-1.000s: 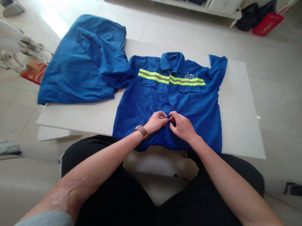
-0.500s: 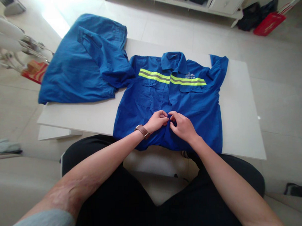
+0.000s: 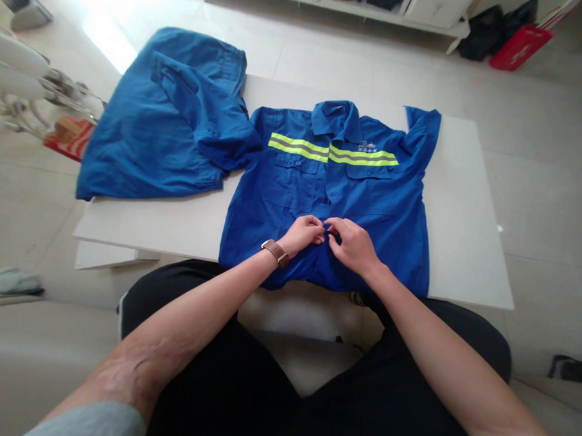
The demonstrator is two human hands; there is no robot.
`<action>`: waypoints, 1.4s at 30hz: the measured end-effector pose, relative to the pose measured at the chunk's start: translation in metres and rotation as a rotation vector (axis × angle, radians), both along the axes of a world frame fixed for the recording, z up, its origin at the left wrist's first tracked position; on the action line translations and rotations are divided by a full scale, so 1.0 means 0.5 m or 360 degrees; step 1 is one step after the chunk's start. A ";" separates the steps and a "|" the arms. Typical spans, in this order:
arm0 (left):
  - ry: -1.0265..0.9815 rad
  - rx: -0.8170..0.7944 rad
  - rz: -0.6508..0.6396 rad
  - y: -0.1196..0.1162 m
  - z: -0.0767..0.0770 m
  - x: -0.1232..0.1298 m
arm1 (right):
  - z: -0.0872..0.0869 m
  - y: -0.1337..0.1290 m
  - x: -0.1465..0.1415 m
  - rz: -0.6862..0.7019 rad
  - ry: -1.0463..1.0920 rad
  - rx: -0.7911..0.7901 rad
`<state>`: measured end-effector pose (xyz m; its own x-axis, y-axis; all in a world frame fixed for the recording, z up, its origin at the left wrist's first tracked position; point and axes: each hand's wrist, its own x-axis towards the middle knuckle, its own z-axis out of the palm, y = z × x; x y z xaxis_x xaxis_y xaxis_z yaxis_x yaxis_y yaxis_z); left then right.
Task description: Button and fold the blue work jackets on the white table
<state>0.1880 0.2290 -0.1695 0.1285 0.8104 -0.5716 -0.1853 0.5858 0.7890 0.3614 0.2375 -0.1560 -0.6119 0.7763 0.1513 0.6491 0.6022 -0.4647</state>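
Observation:
A blue work shirt [image 3: 280, 193] with yellow-green reflective stripes lies front up on the white table, its collar toward the far edge and its hem over the near edge. My left hand [image 3: 305, 235], with a brown watch on the wrist, pinches the shirt's front placket below the chest pockets. Close beside it, my right hand [image 3: 352, 244] has its fingers curled at the same placket, thumb and forefinger near the cloth. The small part between the fingertips is hidden. A second blue garment [image 3: 143, 134] lies bunched on the left, touching the shirt's sleeve.
The white table [image 3: 464, 210] stretches past the shirt on the right. Beyond it stand a white cabinet [image 3: 436, 6] and a red bag [image 3: 519, 46] on the floor. A white rack with a red item [image 3: 70, 137] is at the left. My knees are under the near edge.
Both hands stay at the placket, with only slight finger movement. The whole view has shifted very slightly. The garments lie as before.

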 end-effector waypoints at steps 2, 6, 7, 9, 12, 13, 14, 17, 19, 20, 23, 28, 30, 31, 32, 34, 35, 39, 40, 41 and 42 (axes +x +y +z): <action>0.0090 0.0010 -0.0125 0.003 0.002 -0.004 | 0.001 -0.001 0.001 -0.0012 -0.0006 0.0011; 0.0207 0.0095 -0.0346 0.005 0.000 -0.012 | 0.000 -0.002 0.000 -0.0031 -0.0007 -0.0001; 0.0188 0.0113 -0.0358 0.005 -0.001 -0.014 | 0.000 -0.002 0.000 -0.0029 -0.0009 -0.0003; 0.0127 0.0119 -0.0359 0.003 -0.002 -0.015 | -0.001 -0.001 -0.001 -0.0016 -0.0012 -0.0002; 0.0001 0.0018 -0.0315 0.001 0.000 -0.018 | -0.001 0.001 -0.003 -0.0013 0.0015 -0.0006; -0.0050 -0.0036 -0.0296 0.000 0.002 -0.019 | -0.001 0.001 -0.003 -0.0015 0.0033 -0.0009; -0.0100 -0.0093 -0.0274 0.000 0.003 -0.020 | -0.002 0.002 -0.003 -0.0015 0.0053 -0.0011; -0.0224 -0.0230 -0.0199 -0.001 0.007 -0.023 | -0.003 0.003 -0.002 0.0001 0.0103 -0.0004; -0.0263 -0.0276 -0.0151 -0.001 0.009 -0.023 | -0.004 0.004 -0.002 0.0008 0.0120 -0.0005; -0.0274 -0.0289 -0.0134 -0.002 0.009 -0.022 | -0.004 0.004 -0.002 0.0008 0.0125 -0.0011; -0.0284 -0.0317 -0.0096 -0.002 0.009 -0.021 | -0.002 0.005 -0.003 0.0015 0.0123 -0.0038; -0.0250 -0.0323 -0.0047 -0.001 0.008 -0.019 | 0.005 0.005 -0.005 -0.0025 0.0098 -0.0014; -0.0245 -0.0323 -0.0018 -0.001 0.007 -0.018 | 0.006 0.005 -0.005 -0.0084 0.0073 0.0004; -0.0243 -0.0320 -0.0003 -0.001 0.007 -0.017 | 0.006 0.005 -0.004 -0.0114 0.0062 0.0008; -0.0240 -0.0312 0.0009 0.000 0.006 -0.016 | 0.006 0.005 -0.004 -0.0142 0.0057 0.0007; -0.0236 -0.0286 0.0020 0.001 0.006 -0.015 | 0.006 0.005 -0.002 -0.0183 0.0055 0.0002; -0.0232 -0.0276 0.0020 0.001 0.006 -0.016 | 0.007 0.004 -0.001 -0.0193 0.0051 0.0004; -0.0224 -0.0282 0.0010 0.003 0.007 -0.017 | 0.009 0.001 0.001 -0.0172 0.0005 0.0070; -0.0225 -0.0286 0.0010 0.004 0.007 -0.018 | 0.010 0.000 0.002 -0.0161 -0.0001 0.0085; -0.0225 -0.0284 0.0008 0.004 0.008 -0.018 | 0.010 -0.001 0.002 -0.0154 -0.0006 0.0096; -0.0217 -0.0281 0.0003 0.003 0.008 -0.017 | 0.009 -0.001 0.002 -0.0151 -0.0011 0.0106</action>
<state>0.1794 0.2307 -0.1653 0.2131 0.6997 -0.6819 -0.2844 0.7121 0.6419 0.3624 0.2368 -0.1514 -0.5372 0.8193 0.2004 0.7077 0.5671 -0.4213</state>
